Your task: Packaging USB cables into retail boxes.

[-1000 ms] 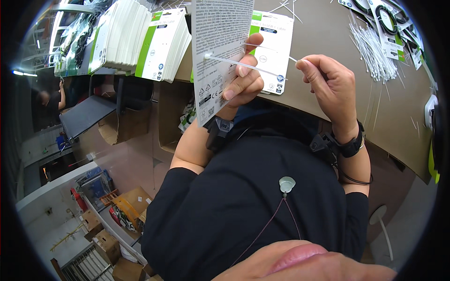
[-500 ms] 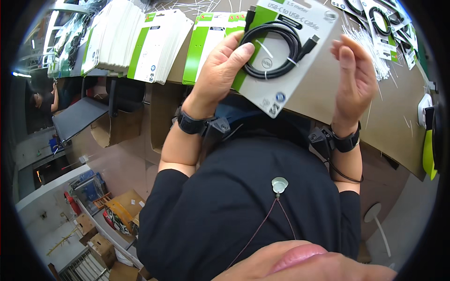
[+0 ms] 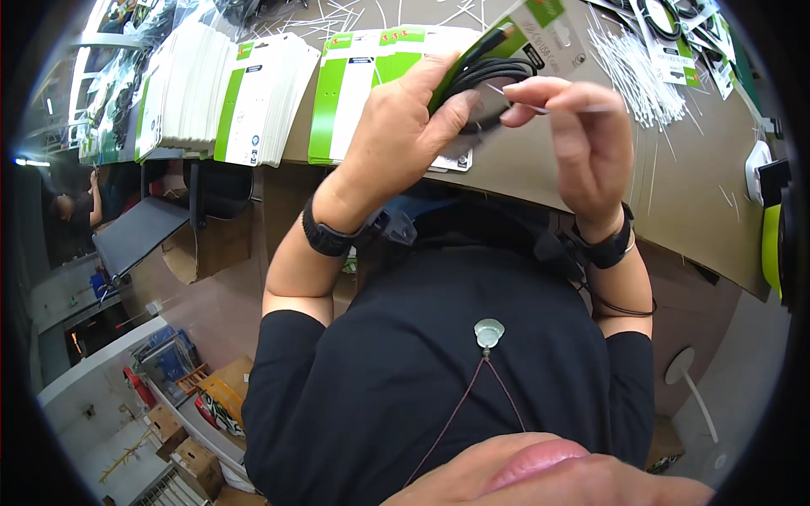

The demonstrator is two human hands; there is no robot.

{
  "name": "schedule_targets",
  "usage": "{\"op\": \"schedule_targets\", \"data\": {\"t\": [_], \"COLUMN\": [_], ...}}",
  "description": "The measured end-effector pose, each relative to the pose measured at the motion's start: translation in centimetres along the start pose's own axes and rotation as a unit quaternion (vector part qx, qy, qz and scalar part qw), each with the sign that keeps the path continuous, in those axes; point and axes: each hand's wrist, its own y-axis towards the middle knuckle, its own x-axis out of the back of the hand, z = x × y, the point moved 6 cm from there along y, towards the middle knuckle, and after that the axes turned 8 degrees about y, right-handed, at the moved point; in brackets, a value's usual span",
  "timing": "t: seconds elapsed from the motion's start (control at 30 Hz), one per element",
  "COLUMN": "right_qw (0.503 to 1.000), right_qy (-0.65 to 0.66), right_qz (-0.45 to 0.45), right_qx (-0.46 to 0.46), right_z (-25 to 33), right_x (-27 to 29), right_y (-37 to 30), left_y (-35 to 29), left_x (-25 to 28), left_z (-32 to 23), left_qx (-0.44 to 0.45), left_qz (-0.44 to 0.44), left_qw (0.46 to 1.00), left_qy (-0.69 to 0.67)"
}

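A white and green backing card (image 3: 547, 34) carries a coiled black USB cable (image 3: 483, 78), held tilted over the table edge. My left hand (image 3: 405, 118) grips the card's left side, its thumb in front near the coil. Fingers of my right hand (image 3: 591, 143) are bent together at the coil's right side, partly blurred. They appear to pinch a thin white cable tie (image 3: 495, 88) that runs from the coil; its far end is hard to make out. Part of the coil is hidden behind the fingers.
Stacks of blank green and white cards (image 3: 261, 101) line the table's left side. A pile of white cable ties (image 3: 641, 84) lies at the right, with packed cable cards (image 3: 671, 51) behind it. A dark chair (image 3: 143, 223) stands at the left.
My right hand has moved left from beside the card to the coil, and its fingers have closed there. The card has turned and tilted in my left hand.
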Motion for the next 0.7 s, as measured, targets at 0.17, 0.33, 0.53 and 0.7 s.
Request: {"op": "schedule_targets", "data": {"t": [0.17,0.33,0.53,0.7], "right_qw": [0.947,0.924,0.886,0.891], "right_qy": [0.247,0.292,0.327,0.31], "right_qz": [-0.08,-0.132,-0.156,-0.139], "right_qx": [-0.187,-0.209,-0.288,-0.301], "right_z": [-5.0,-6.0,-5.8,-6.1], "right_x": [1.7,1.5,1.0,1.1], "right_y": [-2.3,-3.4,-4.5,-4.7], "left_y": [1.2,1.9,1.7,1.6], "left_x": [0.0,-0.6,-1.2,-1.3], "left_z": [-3.1,-1.4,-0.5,-0.2], "left_qx": [-0.101,-0.008,0.043,0.047], "left_qz": [0.027,0.078,0.074,0.065], "left_qw": [0.973,0.992,0.994,0.994], "left_qy": [0.206,0.096,0.073,0.077]}}
